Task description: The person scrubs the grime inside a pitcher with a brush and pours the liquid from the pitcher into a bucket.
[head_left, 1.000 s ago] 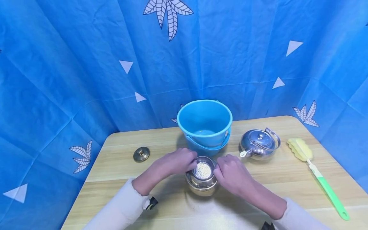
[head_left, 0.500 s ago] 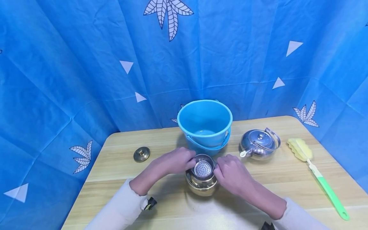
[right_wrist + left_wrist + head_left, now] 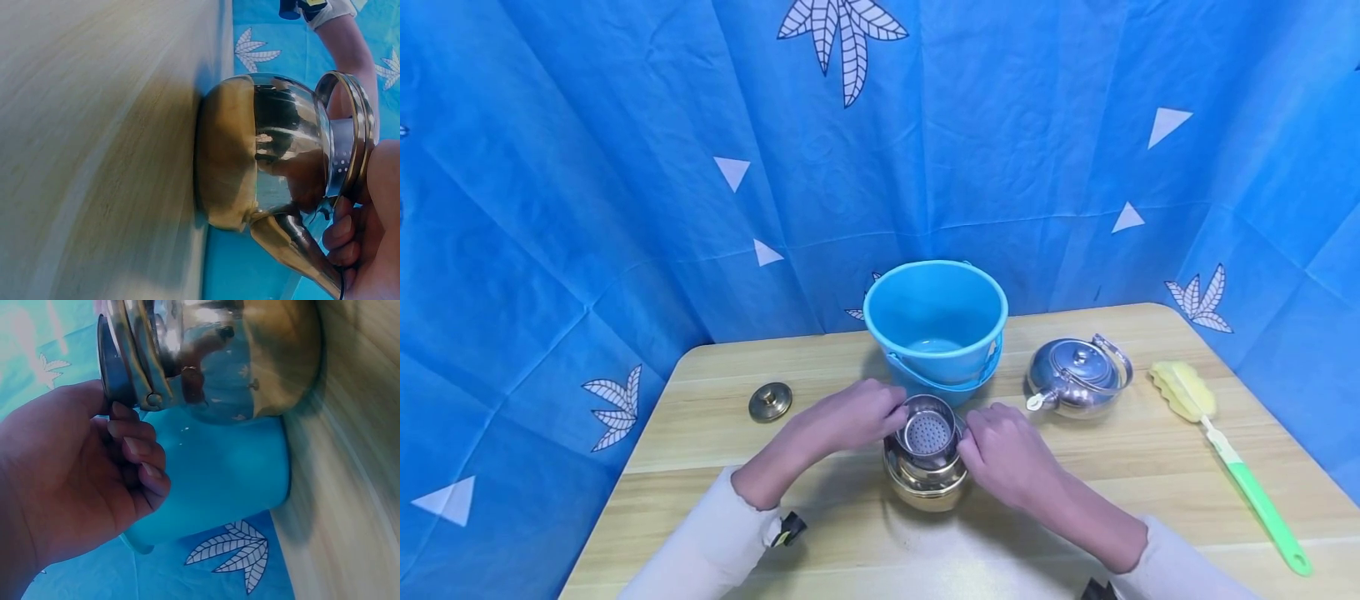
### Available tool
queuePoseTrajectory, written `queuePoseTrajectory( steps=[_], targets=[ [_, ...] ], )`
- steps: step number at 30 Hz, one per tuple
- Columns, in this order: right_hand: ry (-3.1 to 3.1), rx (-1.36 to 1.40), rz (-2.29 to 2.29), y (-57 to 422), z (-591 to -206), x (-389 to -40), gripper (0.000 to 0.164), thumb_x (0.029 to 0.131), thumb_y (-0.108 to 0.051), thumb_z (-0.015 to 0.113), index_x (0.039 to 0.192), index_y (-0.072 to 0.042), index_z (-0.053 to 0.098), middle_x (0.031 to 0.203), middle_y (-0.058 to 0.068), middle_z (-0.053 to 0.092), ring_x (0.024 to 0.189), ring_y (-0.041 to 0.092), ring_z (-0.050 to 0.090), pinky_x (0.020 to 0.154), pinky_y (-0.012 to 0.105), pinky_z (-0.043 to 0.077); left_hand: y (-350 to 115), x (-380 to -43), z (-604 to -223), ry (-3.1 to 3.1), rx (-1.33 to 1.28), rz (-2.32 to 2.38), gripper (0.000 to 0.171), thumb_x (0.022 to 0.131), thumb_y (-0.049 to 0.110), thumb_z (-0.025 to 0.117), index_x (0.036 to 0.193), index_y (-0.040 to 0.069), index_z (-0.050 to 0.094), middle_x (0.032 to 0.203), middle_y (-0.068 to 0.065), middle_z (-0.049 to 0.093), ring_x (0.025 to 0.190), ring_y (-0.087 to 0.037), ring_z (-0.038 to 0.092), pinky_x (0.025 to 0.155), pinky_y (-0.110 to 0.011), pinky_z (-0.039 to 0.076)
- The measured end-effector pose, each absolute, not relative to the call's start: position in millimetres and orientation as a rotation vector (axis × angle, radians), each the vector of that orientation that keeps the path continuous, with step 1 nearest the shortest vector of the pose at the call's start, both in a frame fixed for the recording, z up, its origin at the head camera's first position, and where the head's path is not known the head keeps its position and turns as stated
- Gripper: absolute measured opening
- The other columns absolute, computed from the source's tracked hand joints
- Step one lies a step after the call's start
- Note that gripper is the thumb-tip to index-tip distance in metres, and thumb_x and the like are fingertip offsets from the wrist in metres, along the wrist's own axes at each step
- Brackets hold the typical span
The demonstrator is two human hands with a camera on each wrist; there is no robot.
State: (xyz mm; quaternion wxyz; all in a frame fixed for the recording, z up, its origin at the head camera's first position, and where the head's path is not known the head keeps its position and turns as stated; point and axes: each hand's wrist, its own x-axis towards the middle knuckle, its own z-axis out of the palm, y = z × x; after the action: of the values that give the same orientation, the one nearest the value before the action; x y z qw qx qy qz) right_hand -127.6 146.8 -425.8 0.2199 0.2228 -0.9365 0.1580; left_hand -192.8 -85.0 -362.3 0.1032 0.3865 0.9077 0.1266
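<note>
A shiny gold-coloured metal teapot (image 3: 927,498) stands upright on the table, its spout (image 3: 290,240) beside my right hand in the right wrist view. My left hand (image 3: 867,414) pinches the rim of a steel tea strainer (image 3: 928,433) with a perforated bottom. The strainer sits partly raised in the pot's mouth, tilted; its holed wall shows above the opening in the right wrist view. At the pot's right side, my right hand (image 3: 1011,457) grips the top of the teapot near the handle and spout, with fingers curled. Its exact contact is partly hidden.
A blue bucket (image 3: 934,367) stands just behind the teapot. The gold pot lid (image 3: 770,402) lies to the left. A second, silver teapot (image 3: 1075,379) with its lid on stands to the right, beyond it a yellow sponge brush (image 3: 1225,454) with a green handle. A blue curtain (image 3: 1000,150) hangs behind the table.
My left hand has moved slightly up and to the left, and the strainer has risen and tilted with it. The right hand and the teapot have stayed in place.
</note>
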Motion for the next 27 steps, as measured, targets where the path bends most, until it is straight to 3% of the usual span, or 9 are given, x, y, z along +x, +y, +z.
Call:
queuePoseTrajectory(
  steps=[27],
  targets=[
    [-2.581, 0.626, 0.439, 146.2, -425.0, -127.1, 0.031, 0.087, -0.018, 0.053, 0.061, -0.026, 0.038, 0.058, -0.013, 0.034, 0.058, 0.007, 0.033, 0.061, 0.024, 0.034, -108.1, -195.8, -341.5, 2.784, 1.014, 0.432, 0.028, 0.100, 0.027, 0.046, 0.074, 0.020, 0.053, 0.062, 0.007, 0.046, 0.055, -0.005, 0.041, 0.051, -0.022, 0.038]
  ],
)
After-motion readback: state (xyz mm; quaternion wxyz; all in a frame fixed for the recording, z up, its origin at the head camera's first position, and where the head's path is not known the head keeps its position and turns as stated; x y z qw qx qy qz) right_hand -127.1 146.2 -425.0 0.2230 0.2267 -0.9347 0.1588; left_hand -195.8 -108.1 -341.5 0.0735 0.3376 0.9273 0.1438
